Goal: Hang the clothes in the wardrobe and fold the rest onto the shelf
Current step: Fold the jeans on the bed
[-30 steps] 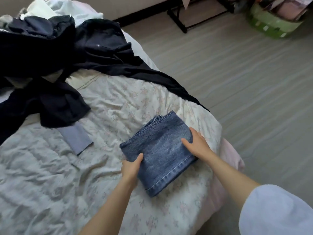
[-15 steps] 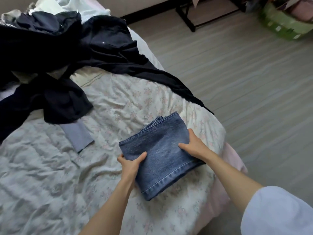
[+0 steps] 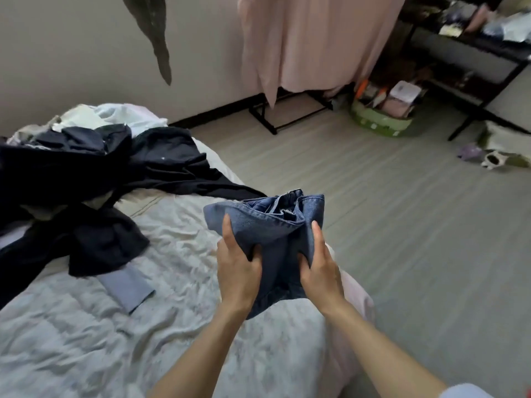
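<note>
folded jeans [image 3: 267, 225]: lifted off bed [image 3: 172, 282] | both hands: now gripping its sides | view: tilted up

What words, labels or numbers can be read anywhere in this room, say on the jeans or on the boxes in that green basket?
None can be read.
Folded jeans, gripped by the left hand and right hand: no tag or brand patch shows.
Boxes in the green basket: any print is too blurred to read.
Shelf clutter at top right: too small and blurred.
Dark clothes on the bed: no lettering visible.
</note>
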